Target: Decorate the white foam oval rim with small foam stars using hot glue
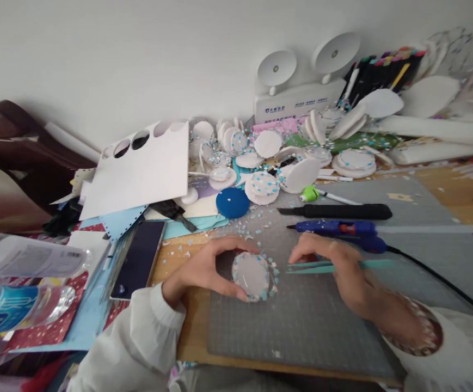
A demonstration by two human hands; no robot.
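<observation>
My left hand (212,268) curves its thumb and fingers around a small round disc (251,276). The disc has a pale grey-white middle and a rim dotted with blue and white flakes. It is on or just above the grey cutting mat (301,332); I cannot tell which. To the right, my right hand (348,269), slightly blurred, holds thin teal tweezers (321,267) whose prongs point left toward the disc. A gap separates the tips from the disc. Beyond that hand lie a blue glue gun (336,228) with a black cord and a black craft knife (342,211).
Loose flakes lie behind the disc. White foam discs (262,188), a dark blue disc (232,202) and a white board with round holes (142,174) crowd the back. A phone (138,260) and a water bottle (19,307) are at left. A two-headed lamp (293,100) stands by the wall.
</observation>
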